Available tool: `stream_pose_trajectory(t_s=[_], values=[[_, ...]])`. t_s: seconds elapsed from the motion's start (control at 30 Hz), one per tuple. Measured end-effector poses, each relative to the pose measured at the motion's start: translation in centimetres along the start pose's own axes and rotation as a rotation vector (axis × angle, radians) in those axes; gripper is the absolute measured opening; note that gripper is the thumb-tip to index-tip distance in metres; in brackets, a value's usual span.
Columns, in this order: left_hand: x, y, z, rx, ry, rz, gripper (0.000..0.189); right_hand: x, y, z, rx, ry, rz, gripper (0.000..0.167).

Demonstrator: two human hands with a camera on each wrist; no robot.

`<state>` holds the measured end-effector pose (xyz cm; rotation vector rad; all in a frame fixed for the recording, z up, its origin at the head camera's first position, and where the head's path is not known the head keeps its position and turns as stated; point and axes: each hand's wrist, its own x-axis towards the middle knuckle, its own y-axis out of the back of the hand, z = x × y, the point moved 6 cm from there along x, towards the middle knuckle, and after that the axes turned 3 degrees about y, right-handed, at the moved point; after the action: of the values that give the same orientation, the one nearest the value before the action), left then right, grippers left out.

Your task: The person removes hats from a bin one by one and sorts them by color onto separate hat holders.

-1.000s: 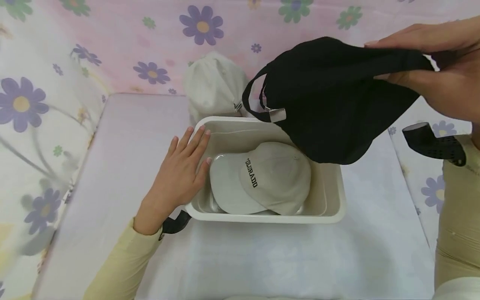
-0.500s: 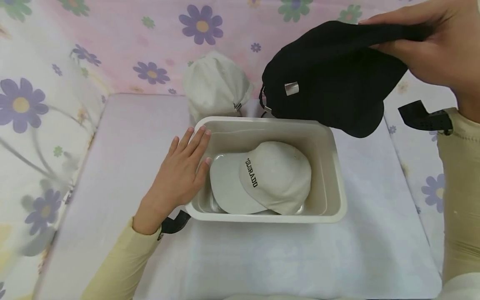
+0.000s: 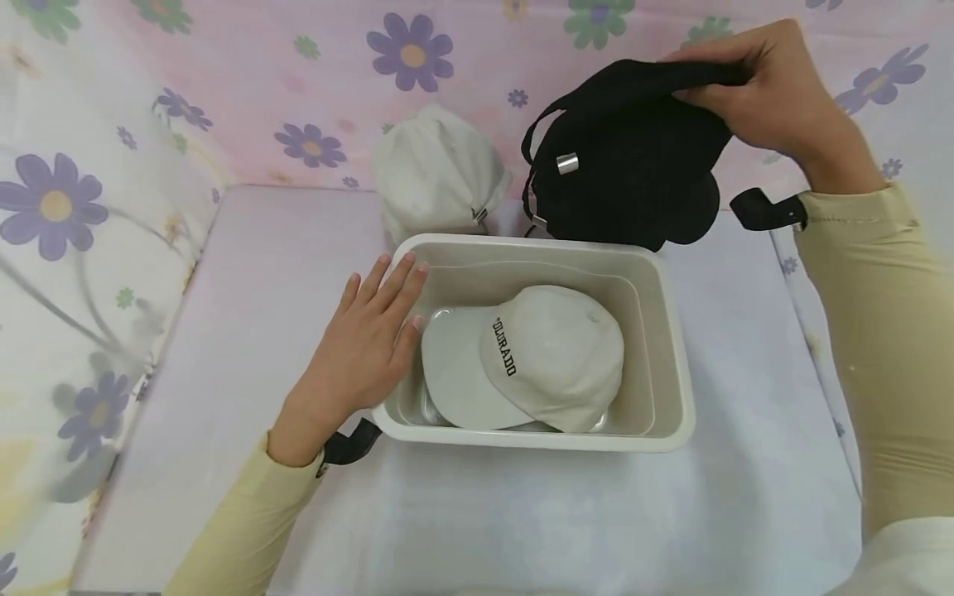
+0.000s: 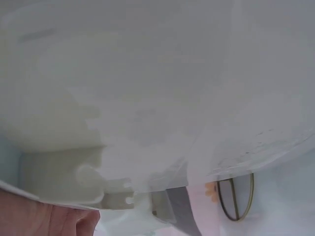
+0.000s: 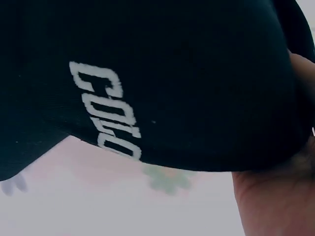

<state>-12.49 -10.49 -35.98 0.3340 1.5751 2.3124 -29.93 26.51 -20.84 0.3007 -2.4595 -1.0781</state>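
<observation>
In the head view my right hand [image 3: 775,99] pinches a black baseball cap [image 3: 626,165] by its edge, behind the back right of a cream plastic bin [image 3: 674,364]. The cap's strap and metal buckle face left. White letters beginning "COLO" show on the black cap [image 5: 197,108] in the right wrist view. With fingers straight, my left hand [image 3: 365,348] rests at the bin's left rim. Inside the bin lies a cream baseball cap [image 3: 574,348] reading "COLORADO", brim to the left. The bin's pale wall [image 4: 147,98] fills most of the left wrist view.
A whitish cap [image 3: 440,174] stands behind the bin, left of the black one. A white cloth [image 3: 522,521] covers the table. Flower-printed fabric [image 3: 246,83] hangs along the back and sides.
My right hand has carried the black cap from over the bin's right part to behind it, then leftward and lower. The left hand stays in place.
</observation>
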Motion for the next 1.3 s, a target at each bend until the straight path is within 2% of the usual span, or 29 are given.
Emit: stream_pose_trajectory(t_s=[0.1,0.23,0.5,0.8,1.07,1.3], values=[[0.0,0.1,0.0,0.003,-0.005,0.005,0.057,0.3,-1.8,1.3,0.103,-0.045,-0.05,0.031],[-0.2,0.3,0.0,-0.001,-0.012,0.012,0.057,0.6,-3.3,2.1,0.15,-0.066,-0.091,0.033],[-0.6,0.6,-0.1,-0.012,-0.013,0.014,0.056,1.1,-4.7,2.2,0.109,-0.14,-0.219,0.039],[-1.0,0.9,0.1,-0.025,-0.006,0.006,0.057,1.5,-5.3,2.8,-0.013,-0.225,-0.388,0.054],[-1.1,0.9,0.3,-0.03,-0.004,0.004,0.059,1.3,-5.8,3.3,0.008,-0.329,-0.554,0.076],[-1.2,0.9,0.5,-0.041,0.01,-0.007,0.059,1.5,-6.0,3.6,0.036,-0.318,-0.61,0.086]])
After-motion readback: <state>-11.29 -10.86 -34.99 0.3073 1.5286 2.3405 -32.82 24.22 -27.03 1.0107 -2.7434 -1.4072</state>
